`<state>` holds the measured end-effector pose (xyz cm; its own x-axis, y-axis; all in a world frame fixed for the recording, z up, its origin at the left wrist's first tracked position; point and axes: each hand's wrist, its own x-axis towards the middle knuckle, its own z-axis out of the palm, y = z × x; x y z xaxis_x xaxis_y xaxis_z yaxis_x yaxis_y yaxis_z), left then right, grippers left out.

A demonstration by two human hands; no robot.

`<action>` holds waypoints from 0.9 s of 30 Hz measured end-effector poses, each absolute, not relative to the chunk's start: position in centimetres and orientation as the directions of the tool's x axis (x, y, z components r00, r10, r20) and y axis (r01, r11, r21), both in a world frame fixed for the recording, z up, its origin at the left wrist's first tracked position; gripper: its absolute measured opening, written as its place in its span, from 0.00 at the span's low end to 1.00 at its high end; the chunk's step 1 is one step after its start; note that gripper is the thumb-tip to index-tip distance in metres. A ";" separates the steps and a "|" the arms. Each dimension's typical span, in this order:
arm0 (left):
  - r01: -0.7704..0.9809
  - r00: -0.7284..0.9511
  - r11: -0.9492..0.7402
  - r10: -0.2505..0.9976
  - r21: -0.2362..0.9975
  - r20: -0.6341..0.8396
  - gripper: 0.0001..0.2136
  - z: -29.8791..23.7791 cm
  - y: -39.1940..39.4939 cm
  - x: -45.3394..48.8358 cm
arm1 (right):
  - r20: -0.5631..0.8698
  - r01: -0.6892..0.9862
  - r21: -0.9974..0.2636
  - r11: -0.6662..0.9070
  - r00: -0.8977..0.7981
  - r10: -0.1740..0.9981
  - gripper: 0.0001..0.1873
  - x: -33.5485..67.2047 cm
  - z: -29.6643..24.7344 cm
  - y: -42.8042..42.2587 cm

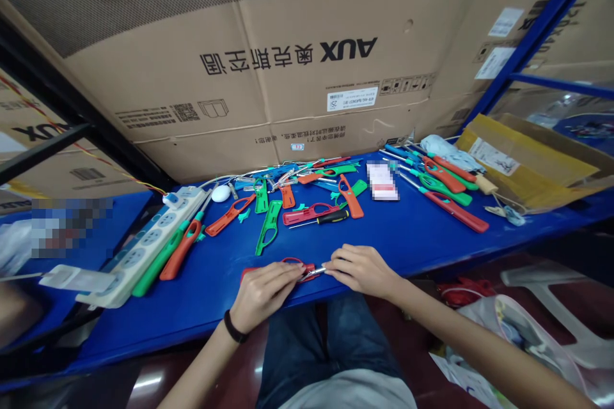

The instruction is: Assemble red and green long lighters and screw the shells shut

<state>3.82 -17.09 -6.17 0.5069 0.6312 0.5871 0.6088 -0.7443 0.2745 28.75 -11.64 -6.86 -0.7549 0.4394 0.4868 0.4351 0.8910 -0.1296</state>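
Power strip (148, 248), cream-white, lies diagonally at the left of the blue table (201, 326), with a plug seated at its far end. Just right of it we record a green utility lighter (156, 266) and an orange utility lighter (183, 250), both lying flat, with a white oval object (220, 193) farther off.

Left hand (263, 297), black wristband (234, 326) at the wrist, is closed, its fingers curled over a red utility lighter (293, 261). This lighter sits at the near table edge, between our two hands, its body partly hidden by the left hand. Its thin metal nozzle (316, 271) points right. Right hand (359, 270) is closed too, its fingertips pinching at the nozzle end.

Far of the hands, we log scattered lighter shells (268, 227) in green, orange and red, among thin wires, with a black-and-yellow-handled screwdriver (330, 217) lying across the group. Right of these lies a pixelated paper slip (382, 181), then a loose row of red and green lighters (455, 211) angled toward the far edge. A flattened yellow-taped cardboard box (527, 163) ends the table at right. Large AUX cartons (288, 57) stand behind everything, and a plastic bag (508, 332) sits below the table at near right.
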 end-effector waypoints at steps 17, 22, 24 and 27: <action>0.658 0.512 -0.683 0.715 0.317 0.475 0.12 -6.0 -16.3 3.8 | 0.332 0.492 -0.349 0.798 -0.731 0.596 0.12 29.0 -6.7 -11.1; 0.661 0.464 -0.646 0.752 0.382 0.469 0.11 -6.0 -16.5 3.7 | 0.310 0.507 -0.361 0.783 -0.726 0.614 0.10 29.0 -6.6 -11.2; 0.680 0.432 -0.610 0.782 0.407 0.450 0.11 -6.1 -16.5 3.7 | 0.295 0.526 -0.390 0.756 -0.706 0.644 0.11 29.0 -6.4 -11.3; 0.707 0.412 -0.566 0.817 0.424 0.404 0.13 -6.1 -16.4 3.7 | 0.272 0.561 -0.439 0.701 -0.661 0.699 0.12 28.9 -6.2 -11.2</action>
